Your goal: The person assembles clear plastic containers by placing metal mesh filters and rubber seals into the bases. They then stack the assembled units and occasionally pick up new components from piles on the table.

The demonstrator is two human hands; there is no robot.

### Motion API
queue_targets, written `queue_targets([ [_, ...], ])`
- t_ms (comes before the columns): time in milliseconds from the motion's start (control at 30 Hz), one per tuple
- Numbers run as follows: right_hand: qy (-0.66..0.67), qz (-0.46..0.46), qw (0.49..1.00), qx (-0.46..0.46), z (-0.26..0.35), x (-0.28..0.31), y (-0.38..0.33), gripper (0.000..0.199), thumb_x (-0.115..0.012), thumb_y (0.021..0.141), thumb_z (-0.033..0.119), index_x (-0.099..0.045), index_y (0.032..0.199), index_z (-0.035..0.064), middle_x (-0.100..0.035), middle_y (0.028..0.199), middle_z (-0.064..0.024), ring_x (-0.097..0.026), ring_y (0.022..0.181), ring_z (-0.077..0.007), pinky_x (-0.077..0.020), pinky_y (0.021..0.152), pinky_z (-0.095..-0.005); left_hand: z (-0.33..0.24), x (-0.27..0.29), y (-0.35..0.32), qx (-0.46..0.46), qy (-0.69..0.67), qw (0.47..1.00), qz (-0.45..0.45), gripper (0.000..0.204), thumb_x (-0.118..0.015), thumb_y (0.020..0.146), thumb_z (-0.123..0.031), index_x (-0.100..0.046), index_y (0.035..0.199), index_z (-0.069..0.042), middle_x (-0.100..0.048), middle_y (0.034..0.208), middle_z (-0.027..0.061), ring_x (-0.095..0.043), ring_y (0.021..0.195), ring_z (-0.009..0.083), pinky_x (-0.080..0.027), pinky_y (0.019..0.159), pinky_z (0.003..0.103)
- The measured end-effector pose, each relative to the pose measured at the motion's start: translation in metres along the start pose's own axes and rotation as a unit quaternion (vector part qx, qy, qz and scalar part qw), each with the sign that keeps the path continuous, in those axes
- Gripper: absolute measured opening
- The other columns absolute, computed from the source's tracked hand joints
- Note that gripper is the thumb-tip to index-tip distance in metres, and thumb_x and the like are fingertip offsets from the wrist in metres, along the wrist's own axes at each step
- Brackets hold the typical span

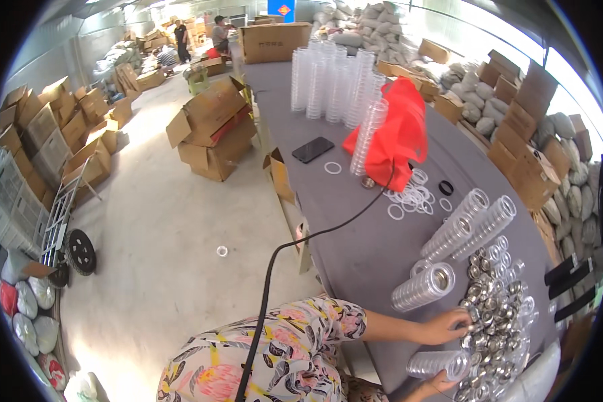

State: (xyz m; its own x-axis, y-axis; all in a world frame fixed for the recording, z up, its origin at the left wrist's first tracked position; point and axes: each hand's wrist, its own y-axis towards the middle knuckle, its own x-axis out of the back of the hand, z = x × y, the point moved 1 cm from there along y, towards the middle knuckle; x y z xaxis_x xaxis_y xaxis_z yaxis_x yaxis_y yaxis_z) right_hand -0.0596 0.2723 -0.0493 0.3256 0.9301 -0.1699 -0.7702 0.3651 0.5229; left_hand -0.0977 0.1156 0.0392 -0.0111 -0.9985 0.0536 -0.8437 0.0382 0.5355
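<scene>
My left hand (447, 326) reaches over the near right part of the table, its thumb and fingertips pinched on a small round silver piece (474, 313) at the edge of a heap of shiny silver pieces (494, 305). Low in the picture, my right hand (437, 385) is curled round the end of a lying stack of clear plastic round parts (430, 364). Part of that hand is cut off by the lower edge. Just beyond my left hand lies another clear stack (422, 287), with a silver piece showing at its end.
Two longer clear stacks (486, 228) lie farther up the grey tabletop (355, 248). White rings (412, 197), a red bag (398, 134), a phone (313, 149) and tall clear stacks (331, 80) stand or lie beyond. A black cable (269, 281) crosses the view. Opened cartons (214, 127) sit on the floor.
</scene>
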Motion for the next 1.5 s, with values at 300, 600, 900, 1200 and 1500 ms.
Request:
queue_targets([
  [300,-0.010,0.019,1.000,-0.008,-0.004,0.010,0.001,0.094,-0.074,0.069,0.044,-0.030,0.135,-0.0058,-0.039,0.134,-0.0195,-0.039,0.123,-0.0299,-0.0303,0.104,-0.0432,-0.040,-0.036,0.003,-0.350,0.199,0.884,0.236,0.017,-0.058,0.074,-0.025,-0.061,0.063,-0.013,-0.056,0.064,0.0033,-0.056,0.072,0.0232,-0.039,0.074,0.043],
  [600,-0.013,0.024,1.000,-0.008,-0.007,0.018,0.000,0.090,-0.073,0.071,0.041,-0.030,0.135,-0.0052,-0.039,0.134,-0.0189,-0.039,0.123,-0.0299,-0.0300,0.104,-0.0431,-0.034,-0.041,0.008,-0.344,0.327,0.801,0.364,0.021,-0.063,0.064,-0.031,-0.068,0.067,-0.011,-0.064,0.076,0.0050,-0.059,0.087,0.0250,-0.031,0.099,0.051],
  [900,-0.010,0.034,0.999,-0.009,-0.009,0.021,-0.001,0.086,-0.071,0.074,0.037,-0.029,0.136,-0.0047,-0.039,0.135,-0.0184,-0.040,0.123,-0.0299,-0.0298,0.105,-0.0430,-0.047,-0.033,0.015,-0.279,0.214,0.841,0.411,0.020,-0.063,0.062,-0.027,-0.064,0.068,-0.007,-0.060,0.083,0.0090,-0.055,0.080,0.0279,-0.044,0.069,0.041],
  [1200,-0.005,0.063,0.998,-0.005,-0.012,0.028,-0.001,0.083,-0.069,0.076,0.034,-0.028,0.137,-0.0041,-0.038,0.136,-0.0178,-0.040,0.124,-0.0299,-0.0295,0.105,-0.0428,-0.051,-0.016,0.010,0.026,-0.112,0.988,0.101,0.017,-0.058,0.082,-0.018,-0.053,0.076,-0.003,-0.045,0.074,0.0084,-0.046,0.074,0.0234,-0.038,0.068,0.034],
  [1500,-0.005,0.036,0.999,-0.003,-0.011,0.024,-0.003,0.092,-0.072,0.071,0.052,-0.035,0.131,-0.0072,-0.042,0.130,-0.0198,-0.043,0.120,-0.0299,-0.0322,0.102,-0.0438,-0.098,0.114,0.030,-0.301,0.299,0.905,-0.026,0.014,-0.062,0.077,-0.018,-0.055,0.080,-0.006,-0.048,0.081,0.0070,-0.049,0.082,0.0247,-0.037,0.077,0.040],
])
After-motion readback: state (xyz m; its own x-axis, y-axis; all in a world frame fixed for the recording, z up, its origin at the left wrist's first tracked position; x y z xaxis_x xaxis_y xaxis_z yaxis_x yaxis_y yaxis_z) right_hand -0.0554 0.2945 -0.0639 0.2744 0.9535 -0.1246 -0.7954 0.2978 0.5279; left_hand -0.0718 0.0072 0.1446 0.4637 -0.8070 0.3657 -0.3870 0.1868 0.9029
